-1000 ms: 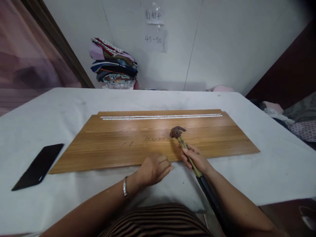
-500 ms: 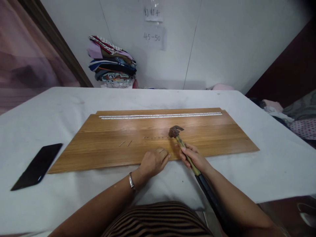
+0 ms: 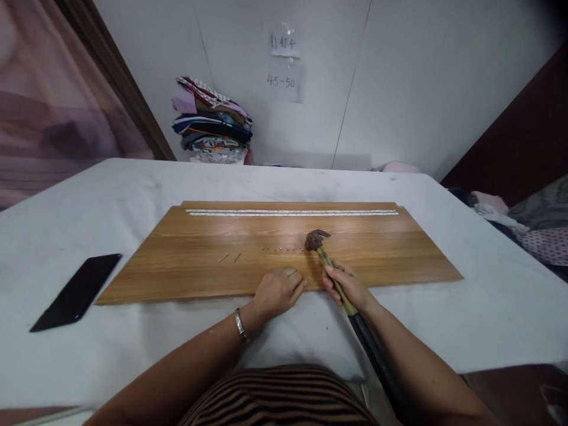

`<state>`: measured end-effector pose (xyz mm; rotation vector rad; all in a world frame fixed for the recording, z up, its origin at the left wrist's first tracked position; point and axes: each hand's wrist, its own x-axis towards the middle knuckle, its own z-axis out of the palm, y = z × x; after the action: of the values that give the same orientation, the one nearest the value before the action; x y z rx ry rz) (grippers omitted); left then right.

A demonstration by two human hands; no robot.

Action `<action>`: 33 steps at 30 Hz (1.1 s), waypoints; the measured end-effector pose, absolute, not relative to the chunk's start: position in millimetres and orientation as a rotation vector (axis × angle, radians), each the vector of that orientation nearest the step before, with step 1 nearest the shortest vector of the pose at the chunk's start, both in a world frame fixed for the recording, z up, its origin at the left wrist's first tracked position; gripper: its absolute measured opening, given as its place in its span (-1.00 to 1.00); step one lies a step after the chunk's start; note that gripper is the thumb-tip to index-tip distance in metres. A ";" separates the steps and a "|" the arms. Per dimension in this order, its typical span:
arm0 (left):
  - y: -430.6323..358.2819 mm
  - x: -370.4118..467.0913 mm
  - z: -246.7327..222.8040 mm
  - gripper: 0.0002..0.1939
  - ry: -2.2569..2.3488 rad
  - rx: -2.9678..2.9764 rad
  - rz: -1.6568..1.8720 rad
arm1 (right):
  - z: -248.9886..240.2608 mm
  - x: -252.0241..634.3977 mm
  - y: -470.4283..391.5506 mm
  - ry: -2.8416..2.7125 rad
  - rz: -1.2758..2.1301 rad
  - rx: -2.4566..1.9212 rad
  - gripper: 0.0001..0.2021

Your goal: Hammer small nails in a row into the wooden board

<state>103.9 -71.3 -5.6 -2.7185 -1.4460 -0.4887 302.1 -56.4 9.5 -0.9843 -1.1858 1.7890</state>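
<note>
A claw hammer [image 3: 323, 255] with a rusty head and a dark lower grip is in my right hand [image 3: 348, 287], fingers wrapped round its yellowish handle. Its head is over the right end of a row of several small nails [image 3: 281, 249] in the wooden board [image 3: 177, 257]; whether it touches a nail I cannot tell. My left hand [image 3: 278, 290] rests at the board's front edge with fingers curled; what they may hold is hidden. Two loose nails [image 3: 230, 258] lie on the board, left of the row.
Two white measuring strips [image 3: 290, 213] run along the board's far side. A black phone-like slab [image 3: 77, 291] lies left of the board on the white-covered table [image 3: 497, 313]. Folded clothes [image 3: 215, 124] are stacked by the wall, under handwritten paper signs [image 3: 284, 80].
The camera view has shifted slightly, so the wall and the board's far side appear a little lower. Both hands and the hammer stay almost in place.
</note>
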 end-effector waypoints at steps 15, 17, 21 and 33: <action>-70.7 103.1 -7.6 -0.64 -1.473 -2.738 -0.480 | 4.7 302.4 -57.0 -1.179 1.796 -0.975 -0.67; -70.6 103.1 -7.6 -0.65 -1.468 -2.740 -0.480 | 5.9 302.2 -57.4 -1.180 1.792 -0.958 -0.67; -70.9 103.6 -6.2 -0.66 -1.457 -2.732 -0.495 | 6.5 302.0 -57.3 -1.180 1.775 -0.954 -0.67; -71.2 103.1 -6.5 -0.67 -1.426 -2.730 -0.499 | 8.9 302.2 -55.7 -1.171 1.770 -0.970 -0.66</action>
<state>103.1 -71.2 -6.5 -2.7301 -1.4264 -0.4994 302.2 -55.7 8.9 -0.9700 -1.1711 1.7703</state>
